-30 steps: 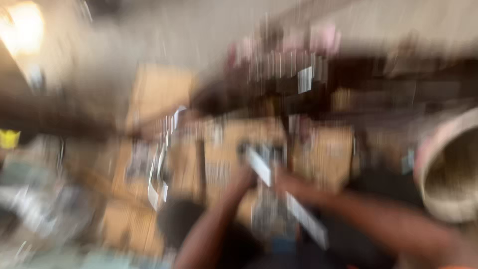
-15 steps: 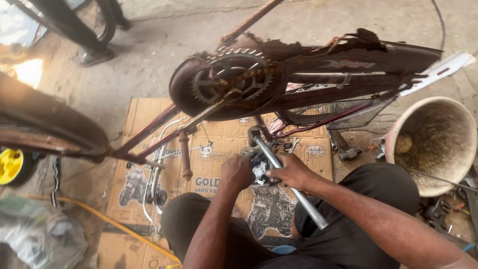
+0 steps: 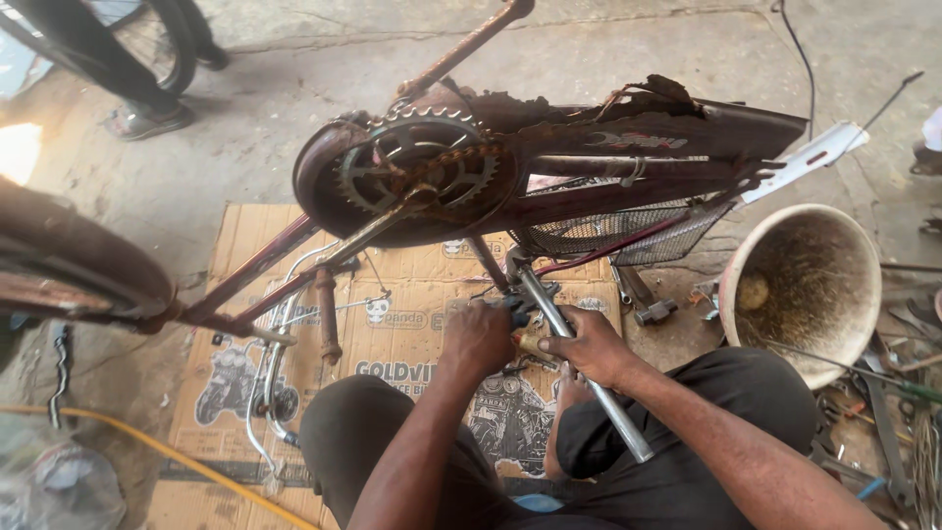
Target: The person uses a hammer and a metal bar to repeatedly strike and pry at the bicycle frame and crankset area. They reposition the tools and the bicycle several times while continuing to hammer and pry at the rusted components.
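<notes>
A grey concrete floor, dusty and cracked, carries flattened brown cardboard printed with dark motorcycle pictures and lettering. Over it lies an upturned rusty maroon bicycle, chainring uppermost, wire basket beneath. A dirty round bucket stands to the right. The left hand is curled closed on a small part just beside the silver tube; the right hand is wrapped around that tube above the person's knees.
</notes>
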Available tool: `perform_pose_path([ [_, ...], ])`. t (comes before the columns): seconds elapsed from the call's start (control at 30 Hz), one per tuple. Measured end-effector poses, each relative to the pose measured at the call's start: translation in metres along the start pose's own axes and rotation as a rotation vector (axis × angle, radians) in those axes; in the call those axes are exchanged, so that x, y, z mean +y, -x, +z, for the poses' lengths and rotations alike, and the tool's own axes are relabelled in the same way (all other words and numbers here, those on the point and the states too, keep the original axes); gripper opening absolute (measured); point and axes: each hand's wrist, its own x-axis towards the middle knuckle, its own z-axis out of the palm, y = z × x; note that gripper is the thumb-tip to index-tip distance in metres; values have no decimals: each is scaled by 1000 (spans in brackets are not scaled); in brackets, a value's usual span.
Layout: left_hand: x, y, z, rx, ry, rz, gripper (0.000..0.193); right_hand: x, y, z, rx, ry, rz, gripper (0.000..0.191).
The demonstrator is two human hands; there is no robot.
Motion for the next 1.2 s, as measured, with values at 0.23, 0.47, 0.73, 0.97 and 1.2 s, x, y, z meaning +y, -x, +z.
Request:
perform_pose_path([
  [0.23, -9, 8, 7, 84, -20, 30, 37, 1, -4, 0, -28, 46, -239, 53],
  [0.47, -6, -21, 9, -80, -132, 10, 41, -4, -5, -9, 45, 95, -42, 49],
  [0.73, -6, -9, 0, 49, -121, 38, 51, -6, 1, -14, 104, 5, 7, 38],
  [0.97, -6, -1, -9, 227, -19, 21, 44, -4, 4, -17, 137, -171, -38, 31],
  [1.2, -10, 1, -7, 259, -9, 39, 42, -8, 17, -17, 97, -295, -82, 34],
])
